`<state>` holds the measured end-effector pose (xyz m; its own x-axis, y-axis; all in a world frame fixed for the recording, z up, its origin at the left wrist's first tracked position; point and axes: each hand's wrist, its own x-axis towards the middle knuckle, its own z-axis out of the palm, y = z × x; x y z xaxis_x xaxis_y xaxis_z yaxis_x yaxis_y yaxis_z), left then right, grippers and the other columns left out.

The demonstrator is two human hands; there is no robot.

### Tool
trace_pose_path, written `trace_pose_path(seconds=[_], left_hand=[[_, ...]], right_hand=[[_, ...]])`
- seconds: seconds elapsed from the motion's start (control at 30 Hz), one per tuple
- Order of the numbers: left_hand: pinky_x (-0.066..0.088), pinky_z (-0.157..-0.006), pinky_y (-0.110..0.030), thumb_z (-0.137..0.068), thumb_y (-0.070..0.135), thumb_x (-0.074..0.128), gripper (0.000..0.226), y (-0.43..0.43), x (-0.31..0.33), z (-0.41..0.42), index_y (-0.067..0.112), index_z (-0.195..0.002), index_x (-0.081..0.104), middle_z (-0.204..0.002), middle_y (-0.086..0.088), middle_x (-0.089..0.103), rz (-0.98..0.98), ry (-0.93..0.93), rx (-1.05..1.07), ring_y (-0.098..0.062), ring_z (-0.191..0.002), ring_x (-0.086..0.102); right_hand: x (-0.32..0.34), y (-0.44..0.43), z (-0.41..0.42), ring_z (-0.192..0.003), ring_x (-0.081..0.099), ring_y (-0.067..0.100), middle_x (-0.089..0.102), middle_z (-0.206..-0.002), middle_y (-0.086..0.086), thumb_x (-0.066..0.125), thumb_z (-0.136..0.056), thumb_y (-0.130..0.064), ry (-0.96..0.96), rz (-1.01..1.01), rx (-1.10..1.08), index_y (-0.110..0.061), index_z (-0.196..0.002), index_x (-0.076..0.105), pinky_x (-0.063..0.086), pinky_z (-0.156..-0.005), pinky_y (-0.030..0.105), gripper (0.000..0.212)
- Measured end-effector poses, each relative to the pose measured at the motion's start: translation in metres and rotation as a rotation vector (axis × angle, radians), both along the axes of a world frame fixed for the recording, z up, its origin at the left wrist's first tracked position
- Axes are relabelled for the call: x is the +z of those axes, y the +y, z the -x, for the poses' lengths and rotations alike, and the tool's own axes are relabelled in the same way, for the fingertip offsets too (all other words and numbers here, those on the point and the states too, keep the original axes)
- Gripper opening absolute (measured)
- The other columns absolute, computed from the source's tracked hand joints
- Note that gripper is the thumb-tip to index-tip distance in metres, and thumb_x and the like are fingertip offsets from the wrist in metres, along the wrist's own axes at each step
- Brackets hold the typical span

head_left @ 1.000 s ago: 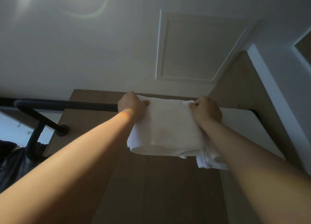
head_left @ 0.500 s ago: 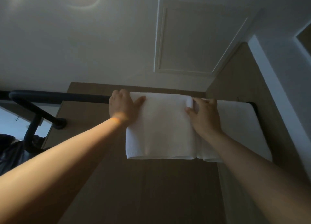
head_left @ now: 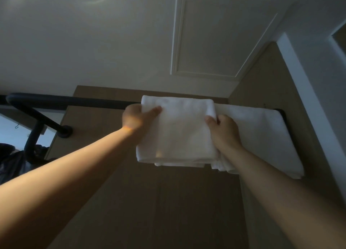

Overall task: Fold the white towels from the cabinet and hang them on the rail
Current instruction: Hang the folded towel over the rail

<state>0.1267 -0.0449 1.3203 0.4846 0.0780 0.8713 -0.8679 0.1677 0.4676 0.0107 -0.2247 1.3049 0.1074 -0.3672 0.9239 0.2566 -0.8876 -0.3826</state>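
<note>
Folded white towel (head_left: 183,132) draped over the rail (head_left: 84,101), just beside 1 other towel (head_left: 262,136) on the rail, left hand (head_left: 134,117) pinching its left edge thumb in front, right hand (head_left: 223,131) fingers curled round its right edge; soft, light, probably slips, so hold both edges near the rail.

Two folded white towels (head_left: 183,129) over black rail (head_left: 84,101)

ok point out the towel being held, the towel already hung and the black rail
held towel (head_left: 180,132): head view, centre of its front face
hung towel (head_left: 262,136): head view, front face
black rail (head_left: 84,101): head view, bare stretch left of the towels
</note>
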Motion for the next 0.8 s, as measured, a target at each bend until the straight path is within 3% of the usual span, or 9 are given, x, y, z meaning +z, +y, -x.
trace_pose_path(seconds=[0.07,0.1,0.17,0.2,0.3,0.4,0.63,0.8], left_hand=[[0.049,-0.06,-0.024,-0.079,0.053,0.071,0.034,0.002,0.002,0.003,0.02,-0.08,0.065,-0.079,0.003,0.067,-0.033,0.071,-0.032,-0.015,-0.073,0.064],[0.054,-0.071,-0.029,-0.075,0.06,0.071,0.043,0.004,0.001,0.001,0.019,-0.089,0.067,-0.088,-0.001,0.069,-0.08,0.134,-0.072,-0.019,-0.082,0.067],[0.052,-0.093,-0.043,-0.071,0.067,0.07,0.066,0.01,-0.009,-0.005,0.015,-0.111,0.065,-0.109,-0.008,0.069,-0.22,0.245,-0.282,-0.029,-0.099,0.067],[0.051,-0.097,-0.047,-0.073,0.067,0.068,0.069,0.013,-0.016,-0.008,0.014,-0.117,0.063,-0.114,-0.011,0.069,-0.29,0.264,-0.403,-0.032,-0.103,0.067],[0.059,-0.082,-0.043,-0.082,0.056,0.064,0.058,0.013,-0.035,-0.018,0.012,-0.119,0.061,-0.109,-0.013,0.072,-0.345,0.204,-0.617,-0.032,-0.099,0.07],[0.059,-0.064,-0.032,-0.077,0.05,0.071,0.057,0.006,-0.048,-0.021,0.01,-0.116,0.063,-0.097,-0.006,0.076,-0.22,0.133,-0.576,-0.025,-0.087,0.074],[0.059,-0.063,-0.032,-0.054,0.056,0.079,0.068,0.011,-0.05,-0.021,0.009,-0.102,0.067,-0.088,-0.004,0.077,-0.173,0.174,-0.502,-0.023,-0.079,0.074],[0.057,-0.055,-0.027,-0.061,0.048,0.081,0.065,0.017,-0.047,-0.015,0.003,-0.106,0.064,-0.088,-0.008,0.077,-0.224,0.237,-0.573,-0.024,-0.076,0.074]], right_hand=[[0.007,0.002,-0.004,-0.065,0.044,0.003,0.049,-0.078,-0.007,0.046,-0.101,-0.038,-0.008,-0.047,0.011,-0.012,-0.095,0.052,0.027,-0.051,0.02,0.027],[0.008,0.002,-0.006,-0.065,0.044,0.002,0.049,-0.079,-0.006,0.045,-0.101,-0.038,-0.008,-0.067,0.023,-0.012,-0.097,0.052,0.027,-0.051,0.02,0.027],[0.007,0.001,-0.007,-0.067,0.045,0.003,0.051,-0.082,-0.005,0.045,-0.101,-0.038,-0.016,-0.08,0.049,-0.012,-0.1,0.053,0.028,-0.052,0.02,0.027],[0.005,0.0,-0.007,-0.067,0.046,0.003,0.051,-0.083,-0.006,0.044,-0.101,-0.038,-0.02,-0.078,0.056,-0.011,-0.1,0.053,0.029,-0.052,0.02,0.028],[0.003,0.0,-0.006,-0.068,0.048,0.004,0.052,-0.082,-0.007,0.044,-0.101,-0.038,-0.028,-0.069,0.051,-0.011,-0.099,0.053,0.03,-0.052,0.02,0.028],[0.003,0.002,-0.006,-0.068,0.049,0.004,0.051,-0.081,-0.007,0.044,-0.102,-0.037,-0.044,-0.048,0.038,-0.011,-0.099,0.053,0.03,-0.053,0.019,0.027],[-0.008,0.006,0.001,-0.066,0.053,0.009,0.056,-0.082,-0.002,0.046,-0.099,-0.044,0.03,-0.042,0.056,-0.011,-0.102,0.056,0.034,-0.053,0.022,0.035],[-0.035,0.0,0.022,-0.08,0.072,0.028,0.072,-0.089,0.008,0.065,-0.088,-0.048,0.322,-0.125,0.327,-0.014,-0.098,0.066,0.057,-0.059,0.033,0.035]])
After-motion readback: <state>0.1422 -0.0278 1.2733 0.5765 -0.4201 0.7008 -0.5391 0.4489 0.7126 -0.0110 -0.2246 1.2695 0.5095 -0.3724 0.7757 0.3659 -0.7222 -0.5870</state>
